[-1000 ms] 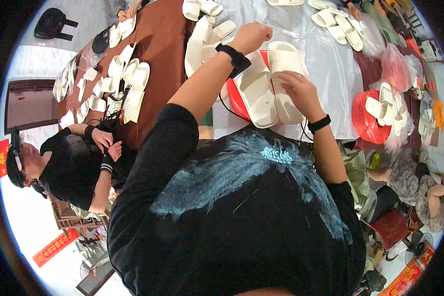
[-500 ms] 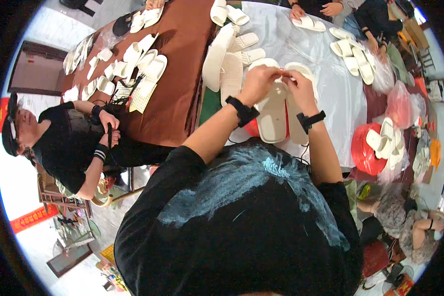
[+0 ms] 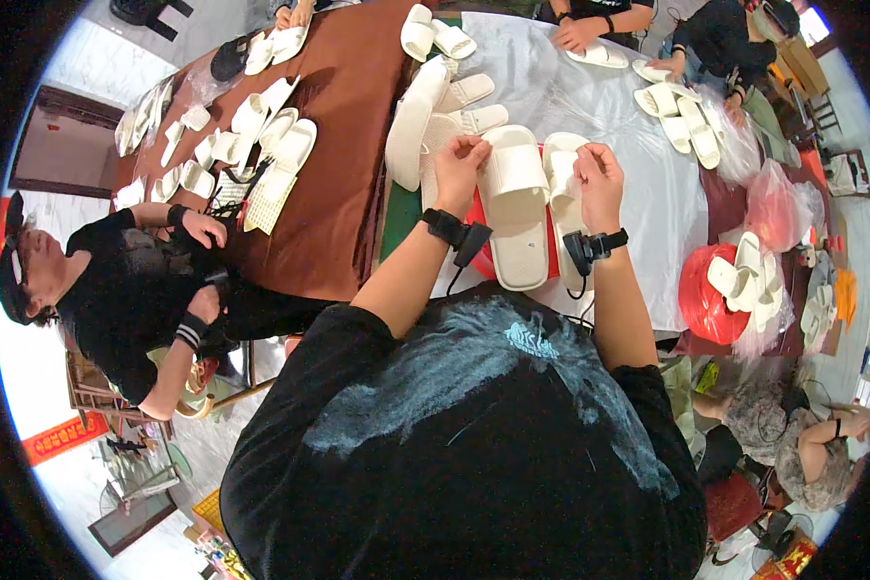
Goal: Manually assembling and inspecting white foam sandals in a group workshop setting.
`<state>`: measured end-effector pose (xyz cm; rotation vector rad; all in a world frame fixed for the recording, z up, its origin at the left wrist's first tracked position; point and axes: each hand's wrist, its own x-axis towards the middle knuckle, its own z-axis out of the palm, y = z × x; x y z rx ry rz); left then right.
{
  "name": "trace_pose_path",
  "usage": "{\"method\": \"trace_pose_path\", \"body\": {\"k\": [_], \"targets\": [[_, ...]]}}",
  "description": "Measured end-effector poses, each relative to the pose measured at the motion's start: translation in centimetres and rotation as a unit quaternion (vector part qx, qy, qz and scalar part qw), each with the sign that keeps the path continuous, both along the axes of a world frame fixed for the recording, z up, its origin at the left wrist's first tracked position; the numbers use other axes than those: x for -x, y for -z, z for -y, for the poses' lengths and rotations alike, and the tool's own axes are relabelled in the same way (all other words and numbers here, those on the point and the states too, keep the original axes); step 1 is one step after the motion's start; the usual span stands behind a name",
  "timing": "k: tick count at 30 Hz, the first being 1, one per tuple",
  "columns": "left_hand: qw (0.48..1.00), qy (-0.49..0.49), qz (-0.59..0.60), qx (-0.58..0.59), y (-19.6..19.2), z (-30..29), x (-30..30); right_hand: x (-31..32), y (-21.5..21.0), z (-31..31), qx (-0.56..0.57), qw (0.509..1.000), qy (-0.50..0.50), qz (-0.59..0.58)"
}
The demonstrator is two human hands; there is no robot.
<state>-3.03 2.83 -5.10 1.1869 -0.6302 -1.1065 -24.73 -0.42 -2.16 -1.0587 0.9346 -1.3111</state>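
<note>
Two white slide slippers lie side by side in front of me on a red bag on the table. My left hand [image 3: 461, 169] grips the strap edge of the left slipper [image 3: 515, 208]. My right hand [image 3: 597, 176] pinches the strap of the right slipper [image 3: 563, 198]. Both wrists carry black bands with small devices. My black shirt fills the lower part of the view.
More white slippers [image 3: 425, 106] are piled beyond my hands, and others cover the brown table part [image 3: 343, 174] at left. A person in black [image 3: 135, 290] sits at left. Other people's hands work at the far edge. A red bag [image 3: 715, 290] of slippers sits at right.
My head has tilted so the table sits higher in view. My left hand came down from the far slippers onto the left slipper's strap, and both hands now hold the pair.
</note>
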Motion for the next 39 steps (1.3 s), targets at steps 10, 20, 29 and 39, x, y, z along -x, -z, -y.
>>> {"method": "trace_pose_path", "body": {"k": [10, 20, 29, 39], "targets": [[0.994, -0.088, 0.066, -0.022, 0.9, 0.5, -1.7, 1.1, 0.9, 0.3, -0.027, 0.982, 0.0, 0.184], [0.994, -0.072, 0.075, -0.037, 0.7, -0.5, -2.5, 1.0, 0.9, -0.2, -0.017, 0.985, -0.001, 0.173], [0.952, 0.159, 0.257, 0.044, -4.3, 4.1, 2.3, 1.3, 0.7, 2.4, 0.05, 0.992, -0.03, -0.113], [0.964, 0.199, 0.175, -0.004, -2.6, 4.0, 1.9, -3.3, -0.4, 2.2, 0.116, 0.973, -0.028, -0.196]]}}
